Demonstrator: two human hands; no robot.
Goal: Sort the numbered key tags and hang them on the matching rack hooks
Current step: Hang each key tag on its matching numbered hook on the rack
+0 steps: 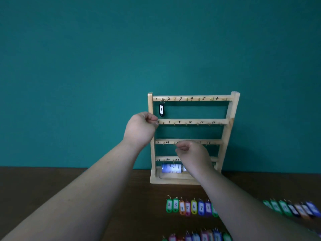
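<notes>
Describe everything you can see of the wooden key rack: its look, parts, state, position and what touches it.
The wooden key rack is pale, unpainted wood. It stands upright on a dark table before a teal wall. Four rails carry handwritten numbers and small hooks, above a base tray. Only a black tag marked 1 hangs, under hook 1. The left hand is at its left upright; the right hand covers the lower rails.

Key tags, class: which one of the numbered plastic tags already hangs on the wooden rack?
The black plastic key tag marked 1, on the top rail's first hook of the wooden rack; the coloured tags lie on the table.
</notes>
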